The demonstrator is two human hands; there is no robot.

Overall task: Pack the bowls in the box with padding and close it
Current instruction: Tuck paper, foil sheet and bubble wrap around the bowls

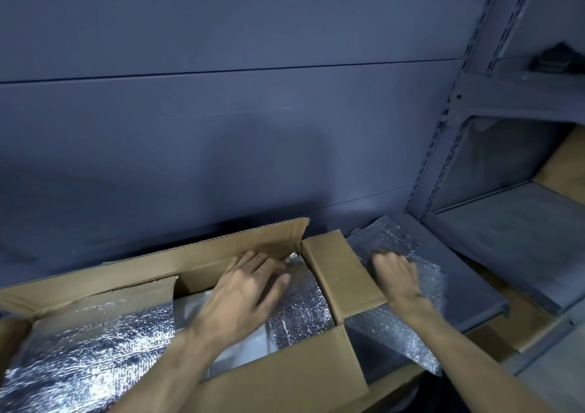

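An open cardboard box (196,260) fills the lower left, its flaps standing up. Silver foil padding (95,339) lines the left of its inside, and another foil piece (304,305) lies at its right end. Something white (240,349) shows between them; no bowl can be made out. My left hand (250,289) lies flat inside the box, fingers spread, on the right foil piece. My right hand (397,281) is outside the box, past the right end flap (342,273), with its fingers closed on a sheet of bubble wrap (389,244) that lies on the shelf.
A grey wall panel (221,127) rises right behind the box. At the right stands a grey metal rack (443,146) with slotted uprights and shelves (512,222). Cardboard (563,165) shows at the far right, and a dark object (557,58) rests on an upper shelf.
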